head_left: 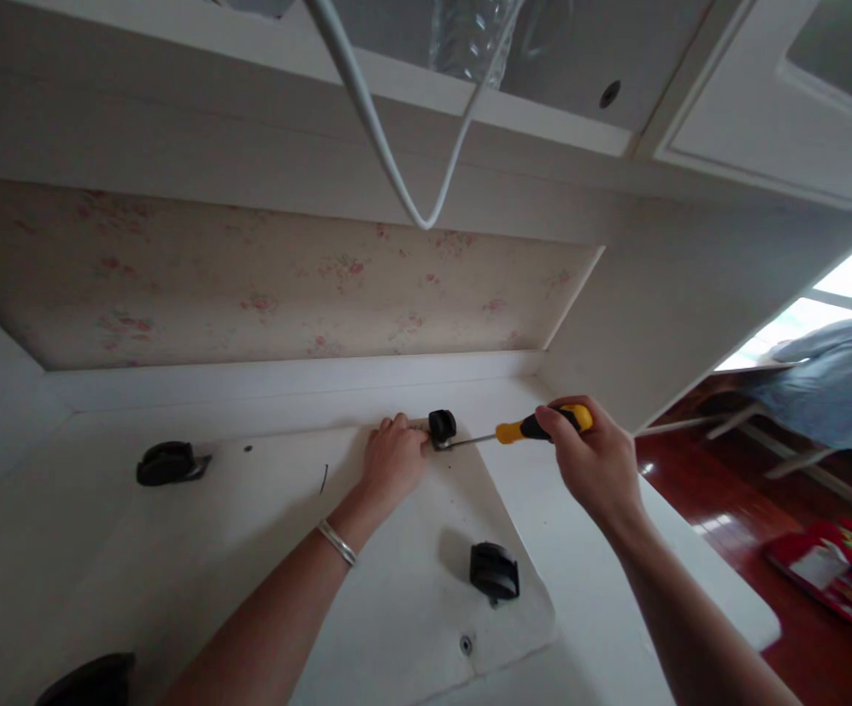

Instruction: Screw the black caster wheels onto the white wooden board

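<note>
A yellow-and-black screwdriver (543, 424) lies across my right hand (596, 461), whose fingers are wrapped round its handle. Its metal shaft points left, and the tip meets the base of a black caster (441, 428) at the far right corner of a white board (264, 549). My left hand (398, 456), with a silver bangle on the wrist, rests on the board with curled fingers against the left side of that caster. Its fingertips are partly hidden. Other black casters stand on the board: one at far left (168, 463), one at near right (494, 571), one at the lower left edge (91, 681).
Overhead is a white shelf (285, 147) with a hanging white cable (426, 221) and clear glassware (474, 39). Floral wallpaper (308, 294) backs the recess; a white side panel (638, 284) bounds the right. A red tray (837, 574) sits on the wooden floor.
</note>
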`<state>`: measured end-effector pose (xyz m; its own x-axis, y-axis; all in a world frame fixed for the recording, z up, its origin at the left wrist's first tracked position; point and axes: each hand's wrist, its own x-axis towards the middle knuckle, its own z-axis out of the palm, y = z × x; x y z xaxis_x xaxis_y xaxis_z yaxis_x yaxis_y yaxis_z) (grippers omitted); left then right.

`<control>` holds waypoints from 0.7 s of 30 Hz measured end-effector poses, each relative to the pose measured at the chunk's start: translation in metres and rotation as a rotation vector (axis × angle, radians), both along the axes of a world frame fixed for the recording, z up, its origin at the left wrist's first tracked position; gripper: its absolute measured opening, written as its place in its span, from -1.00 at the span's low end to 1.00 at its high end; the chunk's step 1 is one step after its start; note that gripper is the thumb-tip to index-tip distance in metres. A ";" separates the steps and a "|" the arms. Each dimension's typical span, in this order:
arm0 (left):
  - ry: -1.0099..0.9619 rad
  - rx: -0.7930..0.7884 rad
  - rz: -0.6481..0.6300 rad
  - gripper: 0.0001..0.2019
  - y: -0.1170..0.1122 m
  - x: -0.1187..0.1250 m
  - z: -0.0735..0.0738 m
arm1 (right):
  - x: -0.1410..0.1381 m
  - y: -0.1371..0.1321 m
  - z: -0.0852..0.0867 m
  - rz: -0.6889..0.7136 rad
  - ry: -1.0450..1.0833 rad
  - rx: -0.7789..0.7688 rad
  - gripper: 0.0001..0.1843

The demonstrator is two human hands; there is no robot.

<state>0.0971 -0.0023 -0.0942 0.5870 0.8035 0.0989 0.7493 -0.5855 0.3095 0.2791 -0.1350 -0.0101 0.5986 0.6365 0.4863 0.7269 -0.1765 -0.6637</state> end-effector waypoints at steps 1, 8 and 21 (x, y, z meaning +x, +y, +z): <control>0.004 -0.003 0.000 -0.69 0.001 0.001 -0.001 | 0.001 -0.001 0.001 -0.023 0.005 0.001 -0.63; 0.003 -0.015 0.002 -0.67 0.001 0.004 -0.005 | 0.004 -0.003 0.002 -0.049 0.008 -0.038 -0.65; -0.037 -0.010 0.012 -0.75 -0.004 0.006 -0.002 | 0.005 0.009 0.008 0.038 -0.052 -0.098 -0.67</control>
